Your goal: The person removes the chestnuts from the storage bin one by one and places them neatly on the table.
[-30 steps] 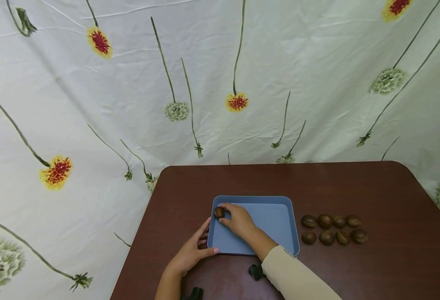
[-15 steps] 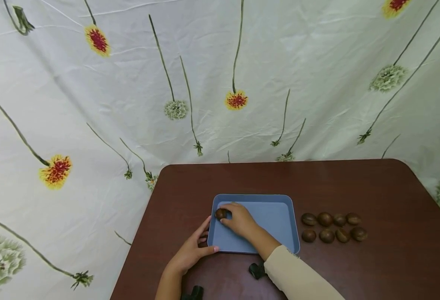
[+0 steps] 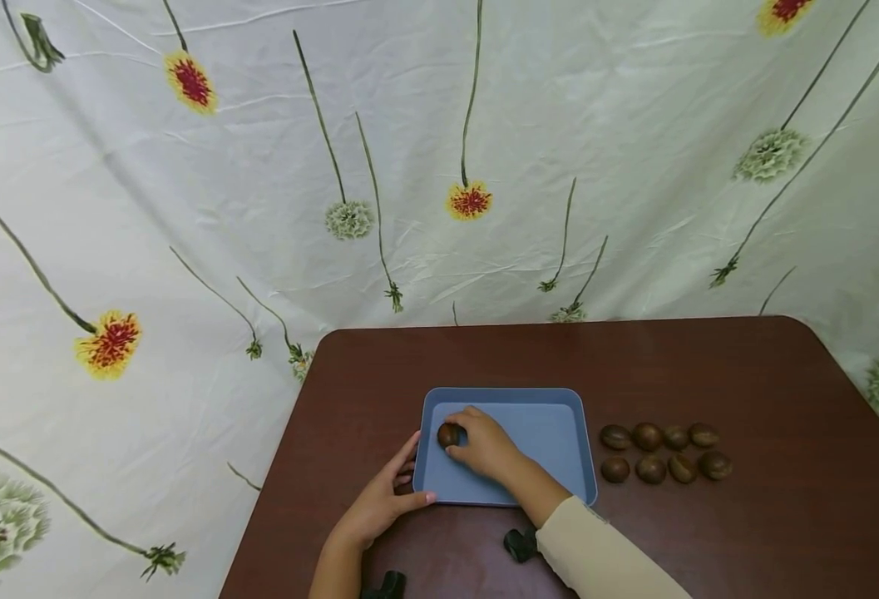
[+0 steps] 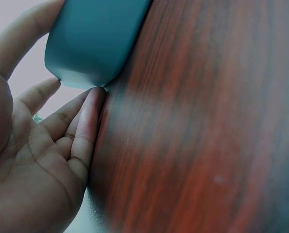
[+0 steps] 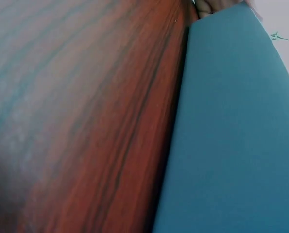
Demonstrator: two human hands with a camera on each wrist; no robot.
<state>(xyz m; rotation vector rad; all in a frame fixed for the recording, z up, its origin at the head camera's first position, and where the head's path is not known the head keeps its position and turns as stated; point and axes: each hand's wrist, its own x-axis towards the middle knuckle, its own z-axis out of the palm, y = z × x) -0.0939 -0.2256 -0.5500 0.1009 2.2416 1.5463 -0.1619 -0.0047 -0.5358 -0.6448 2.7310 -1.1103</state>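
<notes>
My right hand [image 3: 487, 448] reaches over the blue tray [image 3: 551, 399] and pinches a round brown nut [image 3: 448, 435] between thumb and fingers, near the tray's left side. At the tray's front left corner is my left hand [image 3: 383, 497], its thumb along the front edge and its fingers against the left wall. The left wrist view has the left hand's palm [image 4: 37, 160] and lightly bent fingers right at the tray's outer wall [image 4: 93, 43]. In the right wrist view the tray's outer wall [image 5: 227, 126] fills the right side, while the right hand's hold is hidden.
To the right of the tray, several brown nuts [image 3: 650, 469] lie in two rows on the dark red-brown table [image 3: 791, 391]. A white cloth [image 3: 409, 83] with a flower print hangs behind. Small dark devices [image 3: 520, 546] sit at the wrists.
The right hand has shifted slightly to the right and toward the front with the nut still pinched. The left hand stays at the tray's corner. The head view drifts slightly.
</notes>
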